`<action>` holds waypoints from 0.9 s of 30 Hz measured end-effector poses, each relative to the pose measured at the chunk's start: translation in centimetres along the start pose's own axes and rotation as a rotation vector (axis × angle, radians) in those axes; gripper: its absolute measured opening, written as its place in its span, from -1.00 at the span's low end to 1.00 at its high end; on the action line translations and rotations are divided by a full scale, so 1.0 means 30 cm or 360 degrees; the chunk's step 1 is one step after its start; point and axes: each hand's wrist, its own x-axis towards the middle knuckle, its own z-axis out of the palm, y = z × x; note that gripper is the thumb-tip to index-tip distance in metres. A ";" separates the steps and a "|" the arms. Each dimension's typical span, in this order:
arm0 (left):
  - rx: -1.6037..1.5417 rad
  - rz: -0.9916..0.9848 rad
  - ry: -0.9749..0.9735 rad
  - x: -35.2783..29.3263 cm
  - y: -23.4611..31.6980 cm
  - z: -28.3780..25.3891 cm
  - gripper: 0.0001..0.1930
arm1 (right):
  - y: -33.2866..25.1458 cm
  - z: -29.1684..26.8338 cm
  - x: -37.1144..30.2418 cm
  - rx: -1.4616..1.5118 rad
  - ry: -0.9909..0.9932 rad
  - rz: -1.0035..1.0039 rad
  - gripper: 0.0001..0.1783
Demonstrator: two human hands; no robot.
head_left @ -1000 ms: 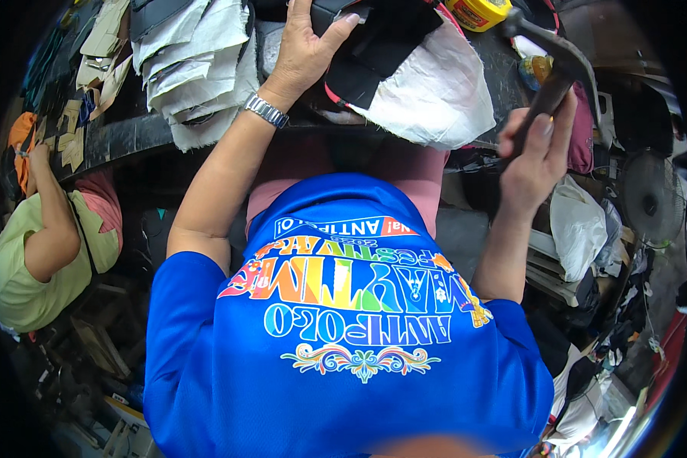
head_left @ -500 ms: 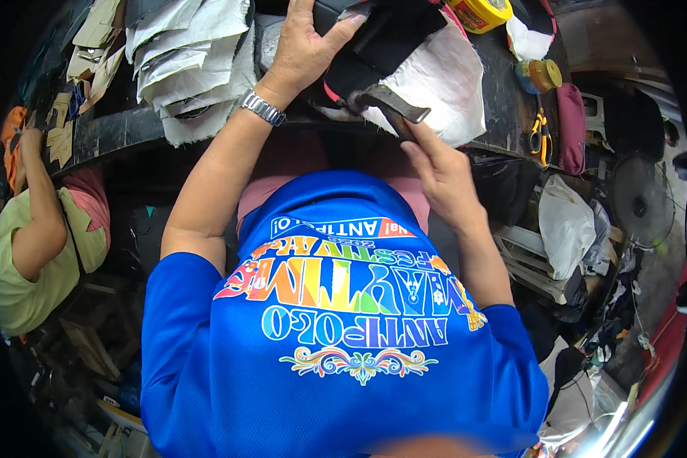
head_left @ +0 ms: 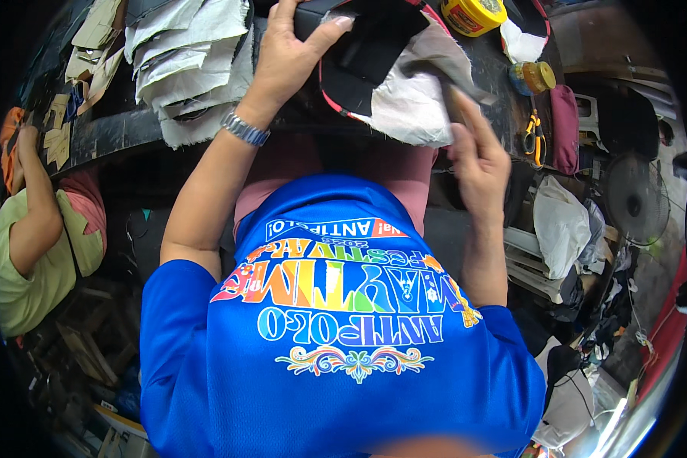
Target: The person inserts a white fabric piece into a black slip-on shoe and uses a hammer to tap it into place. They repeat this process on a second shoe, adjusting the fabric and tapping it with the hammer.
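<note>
At the table's near edge, my left hand [head_left: 288, 65], with a metal watch on the wrist, grips the upper left part of a black, red-edged piece [head_left: 378, 49]. Its thumb presses on top, while the other fingertips are partly cut off by the frame's edge. White fabric [head_left: 411, 111] with a frayed rim spreads from the piece toward the right. My right hand [head_left: 481, 160] is closed round the handle of a hammer [head_left: 441, 72]. The dark hammer head is smeared by motion and appears above the white fabric; whether it touches cannot be told.
A stack of white fabric pieces [head_left: 187, 69] lies left on the dark table [head_left: 126, 137]. Rightward are a yellow tub [head_left: 473, 15], a glass jar [head_left: 532, 77], orange-handled pliers [head_left: 536, 141] and a maroon pouch [head_left: 564, 130]. Another person [head_left: 46, 221] sits at far left.
My right hand and the hammer have swung right and up, away from the piece's near edge. My left hand has shifted slightly left, still on the black piece.
</note>
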 end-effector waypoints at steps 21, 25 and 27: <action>-0.1474 0.0043 -0.0219 -0.085 0.237 -0.091 -0.09 | -0.262 0.129 0.156 -0.0025 -0.0183 -0.0494 -0.73; -0.0698 0.0687 -0.0033 -0.043 0.282 -0.169 -0.14 | -0.204 0.056 0.231 0.1899 -0.0380 0.0248 -0.60; -0.0405 0.0709 -0.0199 -0.012 0.235 -0.172 -0.28 | -0.121 0.088 0.280 0.1936 -0.0452 0.0632 -0.63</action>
